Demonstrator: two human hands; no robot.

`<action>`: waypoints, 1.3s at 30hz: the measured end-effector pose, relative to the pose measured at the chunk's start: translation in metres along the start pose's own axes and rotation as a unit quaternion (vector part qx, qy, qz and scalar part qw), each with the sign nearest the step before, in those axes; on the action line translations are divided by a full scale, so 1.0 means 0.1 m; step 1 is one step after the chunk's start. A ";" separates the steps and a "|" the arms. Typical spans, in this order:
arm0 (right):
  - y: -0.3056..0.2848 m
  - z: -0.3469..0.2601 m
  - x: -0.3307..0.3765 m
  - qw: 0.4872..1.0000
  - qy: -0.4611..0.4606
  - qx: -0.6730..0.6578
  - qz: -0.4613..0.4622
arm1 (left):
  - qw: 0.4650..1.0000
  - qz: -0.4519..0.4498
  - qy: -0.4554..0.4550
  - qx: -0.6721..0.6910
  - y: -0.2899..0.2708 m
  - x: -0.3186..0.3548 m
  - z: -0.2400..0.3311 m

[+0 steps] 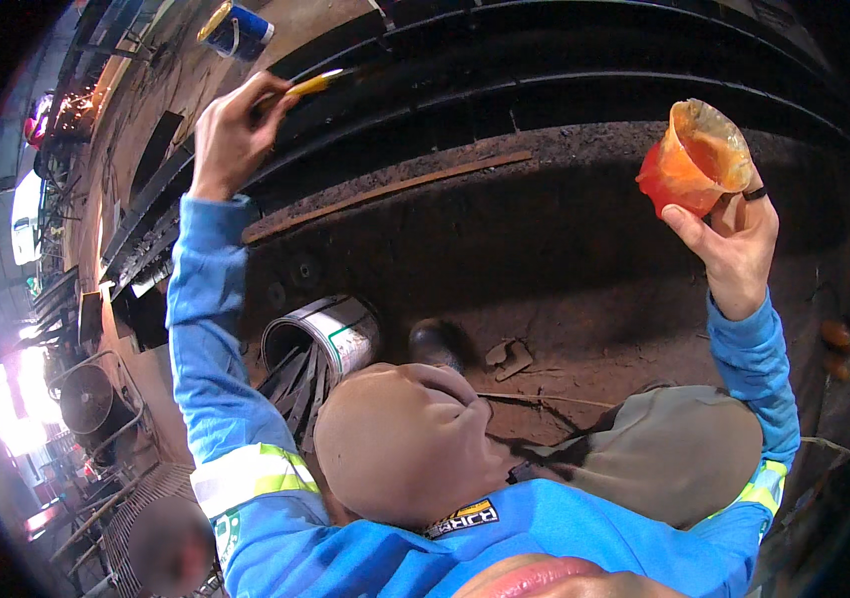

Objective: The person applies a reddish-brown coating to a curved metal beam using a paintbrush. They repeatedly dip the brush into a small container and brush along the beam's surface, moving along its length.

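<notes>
Up at the upper left, my left hand [238, 130] is closed around a slim yellow paintbrush [315, 83], its pale tip pointing right toward the dark steel beams [425, 110]. Whether the tip touches a beam I cannot tell. My right hand [739, 234], on the far right, grips an orange-red plastic cup [689, 164] from below and the side. The cup is tilted, and its inner wall and rim are smeared with yellowish paint. A dark ring shows on a right finger.
A blue and yellow bucket [236, 32] stands beyond my left hand. Near my knee lies a tipped metal pail [345, 334] with dark strips. A long thin bar [385, 197] rests below the beams. A drum fan [91, 401] and another person [174, 548] are at left; sparks [74, 103] fly farther off.
</notes>
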State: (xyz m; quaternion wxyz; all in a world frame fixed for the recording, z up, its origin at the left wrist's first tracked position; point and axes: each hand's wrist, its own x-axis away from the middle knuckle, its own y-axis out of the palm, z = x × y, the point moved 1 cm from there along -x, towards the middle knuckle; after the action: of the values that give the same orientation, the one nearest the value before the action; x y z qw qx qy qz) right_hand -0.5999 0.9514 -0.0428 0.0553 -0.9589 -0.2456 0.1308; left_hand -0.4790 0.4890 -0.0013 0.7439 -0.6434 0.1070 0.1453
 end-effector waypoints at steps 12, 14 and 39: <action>0.04 -0.01 -0.01 1.000 0.002 -0.012 -0.001 | 0.999 -0.028 0.029 0.020 -0.14 -0.19 0.07; 0.03 -0.05 0.00 1.000 -0.004 -0.012 0.001 | 0.996 -0.008 0.082 0.035 -0.15 -0.34 0.09; 0.04 -0.10 0.02 1.000 -0.025 -0.010 -0.006 | 0.981 -0.067 -0.016 0.182 -0.26 -0.28 -0.17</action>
State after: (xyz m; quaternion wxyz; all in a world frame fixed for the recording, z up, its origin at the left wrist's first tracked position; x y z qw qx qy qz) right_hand -0.5936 0.9486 -0.0344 0.0407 -0.9545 -0.2534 0.1521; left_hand -0.4958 0.4667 0.0299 0.8581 -0.5009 0.0760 0.0838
